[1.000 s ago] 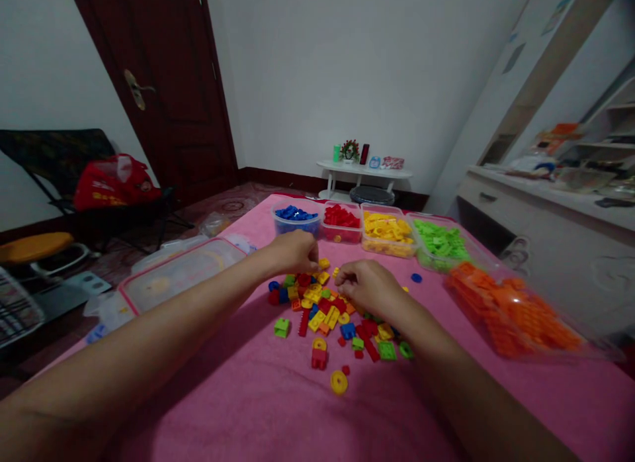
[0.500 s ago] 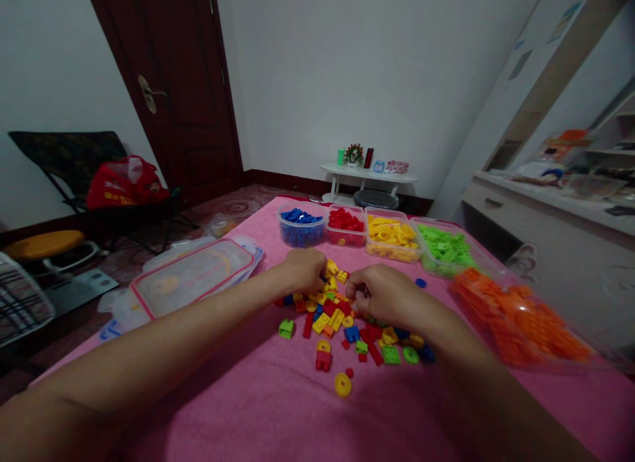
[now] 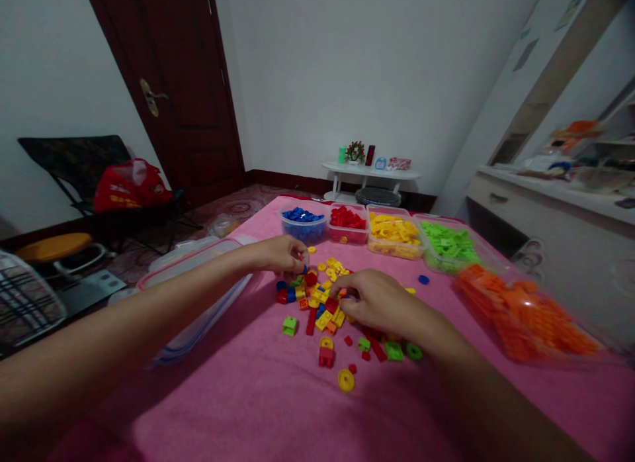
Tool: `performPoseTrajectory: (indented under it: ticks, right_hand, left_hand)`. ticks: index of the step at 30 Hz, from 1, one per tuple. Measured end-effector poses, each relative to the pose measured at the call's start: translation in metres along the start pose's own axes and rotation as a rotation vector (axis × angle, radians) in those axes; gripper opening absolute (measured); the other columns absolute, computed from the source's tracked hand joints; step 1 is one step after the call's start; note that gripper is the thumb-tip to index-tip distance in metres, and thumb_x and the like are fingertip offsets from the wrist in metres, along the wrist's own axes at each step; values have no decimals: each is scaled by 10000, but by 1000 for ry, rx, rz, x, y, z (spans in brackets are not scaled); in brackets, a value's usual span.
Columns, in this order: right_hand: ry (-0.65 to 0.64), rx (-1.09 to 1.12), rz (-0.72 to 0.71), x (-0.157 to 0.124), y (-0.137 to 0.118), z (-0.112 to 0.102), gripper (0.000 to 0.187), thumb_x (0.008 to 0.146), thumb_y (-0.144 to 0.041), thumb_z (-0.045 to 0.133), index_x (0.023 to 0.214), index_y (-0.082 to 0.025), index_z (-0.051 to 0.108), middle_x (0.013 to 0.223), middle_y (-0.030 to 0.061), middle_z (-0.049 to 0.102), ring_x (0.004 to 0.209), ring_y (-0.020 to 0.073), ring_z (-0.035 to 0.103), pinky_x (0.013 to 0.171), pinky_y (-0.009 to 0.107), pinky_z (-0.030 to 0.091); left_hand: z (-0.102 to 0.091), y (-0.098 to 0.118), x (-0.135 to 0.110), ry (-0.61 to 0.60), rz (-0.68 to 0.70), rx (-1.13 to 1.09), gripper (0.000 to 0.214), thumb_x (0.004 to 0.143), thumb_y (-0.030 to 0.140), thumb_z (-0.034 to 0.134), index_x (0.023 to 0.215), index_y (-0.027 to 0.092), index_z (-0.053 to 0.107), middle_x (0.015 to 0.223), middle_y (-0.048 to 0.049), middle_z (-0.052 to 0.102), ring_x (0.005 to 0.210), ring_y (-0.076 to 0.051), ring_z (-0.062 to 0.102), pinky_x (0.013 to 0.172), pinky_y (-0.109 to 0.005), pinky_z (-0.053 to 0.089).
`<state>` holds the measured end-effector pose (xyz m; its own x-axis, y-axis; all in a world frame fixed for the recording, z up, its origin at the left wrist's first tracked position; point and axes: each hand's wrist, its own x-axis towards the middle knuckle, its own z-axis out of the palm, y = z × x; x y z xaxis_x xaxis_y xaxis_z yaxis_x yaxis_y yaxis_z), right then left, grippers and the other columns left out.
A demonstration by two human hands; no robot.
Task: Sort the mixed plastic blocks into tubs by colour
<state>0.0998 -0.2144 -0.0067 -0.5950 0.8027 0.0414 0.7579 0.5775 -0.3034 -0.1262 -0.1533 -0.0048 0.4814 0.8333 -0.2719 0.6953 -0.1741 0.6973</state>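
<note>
One pink-cloth surface (image 3: 238,396) carries the lot. 5 clear plastic tubs (image 3: 303,235) run along far & R sides, approx. one colour each: orange bricks (image 3: 526,313), green bricks (image 3: 449,240), yellow bricks (image 3: 394,229), red bricks (image 3: 347,217), blue bricks (image 3: 300,215). All well filled, so I'd judge the bulk is done by colour. Clear lids (image 3: 198,320) lie off to L, partly under forearm. Left over: mixed brick pile (image 3: 318,296), mid-surface, 5 colours jumbled; prob. a fair amt. to go. R hand (image 3: 372,300) over pile's R side, fingers bent, can't tell if holding. L hand (image 3: 282,255) at pile's far L edge, fingers curled, red/blue bits at tips; grip unclear. Also loose, nr. side: red block (image 3: 326,357), green block (image 3: 290,325), yellow wheel (image 3: 346,380); plus blue disc (image 3: 423,279) out R.
</note>
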Motion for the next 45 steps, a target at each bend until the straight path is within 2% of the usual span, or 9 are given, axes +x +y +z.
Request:
performPoseTrajectory:
  ticks: [4, 10, 14, 19, 24, 30, 33, 40, 45]
  right_hand:
    - [-23, 54, -87, 5, -14, 12, 317, 733, -177, 481, 935, -265, 708, 947, 8, 703, 850, 154, 613, 731, 230, 403]
    - [101, -209, 209, 13, -13, 25, 275, 812, -210, 438, 912, -176, 692, 937, 112, 670, 841, 206, 620, 705, 283, 410]
    - [111, -176, 105, 15, -14, 28, 226, 813, -232, 490, 928, -210, 684, 971, 76, 656, 880, 178, 597, 738, 261, 399]
    - [-5, -148, 69, 18, -23, 32, 228, 785, -209, 531, 939, -203, 699, 956, 84, 676, 891, 200, 608, 710, 267, 407]
    - [-10, -158, 15, 21, -21, 32, 327, 806, -135, 448, 1004, -222, 692, 948, 91, 690, 888, 220, 627, 699, 291, 425]
    - [-23, -238, 105, 23, -23, 26, 322, 819, -88, 408, 970, -155, 685, 980, 133, 689, 907, 242, 634, 722, 316, 434]
    - [-23, -263, 80, 21, -17, 23, 304, 821, -91, 413, 962, -150, 677, 993, 134, 684, 919, 243, 628, 723, 313, 424]
    - [274, -66, 126, 15, 4, 1, 177, 765, -181, 550, 904, -203, 659, 864, 52, 680, 801, 174, 597, 662, 254, 373]
    - [435, 209, -72, 15, -14, -6, 127, 779, -185, 562, 872, -181, 649, 869, 33, 651, 772, 127, 561, 680, 229, 385]
  left_hand:
    - [-1, -7, -22, -86, 21, 144, 291, 612, 167, 468, 828, 150, 662, 592, 17, 593, 487, -87, 496, 451, -168, 325]
    - [17, -1, -35, 123, 81, 637, 191, 665, 242, 515, 692, 184, 694, 575, -17, 619, 489, -108, 477, 482, -212, 306]
    - [29, 5, -35, 175, 46, 784, 222, 642, 374, 612, 771, 216, 701, 688, -50, 663, 579, -160, 552, 517, -232, 335]
    - [29, 11, -34, 170, 26, 825, 228, 659, 345, 604, 821, 219, 703, 736, -64, 673, 637, -189, 580, 541, -248, 349]
    - [18, 8, -27, 102, 91, 388, 236, 725, 362, 571, 815, 167, 667, 686, -26, 635, 578, -119, 521, 535, -215, 334]
    - [30, 11, -23, -101, -115, -843, 262, 766, 381, 510, 820, 130, 565, 767, -63, 616, 542, -82, 511, 421, -158, 305]
    - [33, 13, -22, -135, -166, -1201, 212, 760, 303, 463, 844, 130, 553, 856, -100, 628, 587, -94, 570, 402, -136, 330]
    - [45, 14, -19, -113, -223, -1286, 358, 872, 456, 385, 960, 140, 526, 814, -97, 628, 557, -106, 593, 426, -153, 424]
    - [63, 20, -12, -256, -176, -1367, 520, 861, 591, 327, 942, 121, 533, 774, -108, 619, 604, -145, 616, 433, -177, 453]
